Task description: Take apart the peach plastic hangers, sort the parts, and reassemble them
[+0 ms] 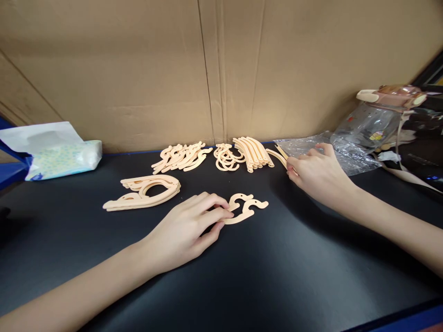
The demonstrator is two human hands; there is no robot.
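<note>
My left hand (194,221) is at the front middle, its fingertips closed on two hooked beige hanger pieces (244,214) lying on the black table. Their curled ends stick out to the right; the other ends are hidden under my fingers. At the right, my right hand (313,173) pinches a thin curved beige hanger arm (282,152), beside the clear plastic bag. A pile of similar curved hanger arms (254,154) lies just left of that hand. To the left of my left hand rests a stack of folded beige hangers (143,192).
Against the cardboard wall (138,69) lie a heap of hooked pieces (180,157) and a pile of curled hooks (226,157). A tissue pack (65,157) sits far left. On the right are a crinkled plastic bag (353,159) and a clear bottle (363,124) with a strap.
</note>
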